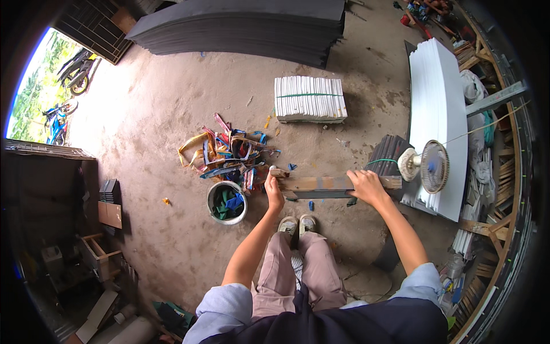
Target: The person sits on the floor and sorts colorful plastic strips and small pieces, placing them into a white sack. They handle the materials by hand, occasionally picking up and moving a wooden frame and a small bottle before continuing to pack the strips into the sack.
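Observation:
In front of my feet, a long wooden plank (318,183) with brown, worn patches lies crosswise, with a dark strip (321,195) along its near side. My left hand (275,192) is closed at the plank's left end, next to a short wooden piece (279,172); its fingers are partly hidden. Further right, my right hand (366,186) grips the plank from above, fingers bent over it. Left of my left hand stands a round bucket (246,209) holding green and blue scraps. Behind the bucket is a heap of colourful torn strips (229,149).
A strapped white stack (309,97) sits ahead, with a large dark sheet stack (246,28) beyond it. To the right are tall white sheets (435,109), a fan (433,166) and a tied dark bundle (387,153). A wooden box (100,257) stands at left.

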{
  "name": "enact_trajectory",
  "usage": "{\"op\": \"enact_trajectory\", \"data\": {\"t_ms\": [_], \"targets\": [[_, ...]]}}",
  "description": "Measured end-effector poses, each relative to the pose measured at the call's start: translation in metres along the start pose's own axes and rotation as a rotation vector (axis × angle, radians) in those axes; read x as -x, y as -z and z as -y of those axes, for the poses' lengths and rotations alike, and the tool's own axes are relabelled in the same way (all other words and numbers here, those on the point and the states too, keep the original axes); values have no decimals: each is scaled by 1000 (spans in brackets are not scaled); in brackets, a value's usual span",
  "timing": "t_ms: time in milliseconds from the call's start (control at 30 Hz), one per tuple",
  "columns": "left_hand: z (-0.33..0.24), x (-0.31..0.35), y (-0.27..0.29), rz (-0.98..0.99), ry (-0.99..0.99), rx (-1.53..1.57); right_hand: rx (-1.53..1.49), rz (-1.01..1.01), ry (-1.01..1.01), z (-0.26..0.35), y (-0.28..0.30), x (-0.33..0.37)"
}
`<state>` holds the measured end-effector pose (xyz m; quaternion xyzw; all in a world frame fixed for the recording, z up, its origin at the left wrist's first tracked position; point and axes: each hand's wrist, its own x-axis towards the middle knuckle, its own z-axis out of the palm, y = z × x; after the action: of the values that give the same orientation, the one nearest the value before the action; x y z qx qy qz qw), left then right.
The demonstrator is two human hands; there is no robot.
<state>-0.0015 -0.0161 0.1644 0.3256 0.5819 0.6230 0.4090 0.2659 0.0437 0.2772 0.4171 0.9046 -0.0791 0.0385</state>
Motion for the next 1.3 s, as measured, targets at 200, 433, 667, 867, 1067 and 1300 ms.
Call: {"op": "enact_trajectory", "data": {"t_ms": [200,433,667,867,1067,1300], "targets": [[-169,-11,-15,292,13,214,-39,-40,-97,23,196,43],[-276,-56,-27,702,11,163,-54,-295,-136,23,325,82],[-367,-41,-76,856,144,296,-86,-507,-202,33,346,124],[-383,-38,-73,703,-95,-16,-230,-896,-359,113,327,95],[-396,-8,-64,465,-326,-210,-715,-1194,-471,211,317,-16],[-375,25,-61,531,-394,-223,-861,-1515,-776,234,304,-44]]}}
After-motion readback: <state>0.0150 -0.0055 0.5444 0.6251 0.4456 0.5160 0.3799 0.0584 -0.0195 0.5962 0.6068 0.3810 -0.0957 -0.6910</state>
